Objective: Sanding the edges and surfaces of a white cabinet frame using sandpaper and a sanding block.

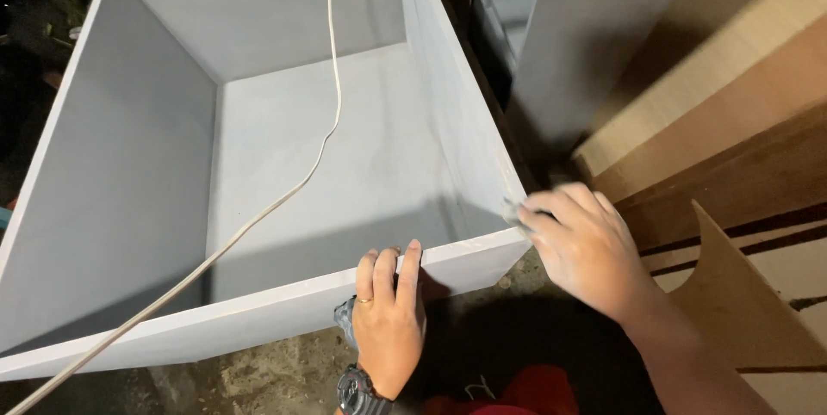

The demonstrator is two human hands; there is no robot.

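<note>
Gripping the open-topped grey box [258,148]'s near edge, left hand [388,320]; right hand [586,247] at corner.

Both hands reach forward, left hand [389,316] fingers extended, right hand [584,244] fingers curled.

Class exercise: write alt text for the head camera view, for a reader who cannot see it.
Two hands work at the near corner of a large open grey box: the left hand grips its front edge and the right hand presses a small piece of something against the corner. A white cord trails across the box, and wooden boards lean at the right.
</note>
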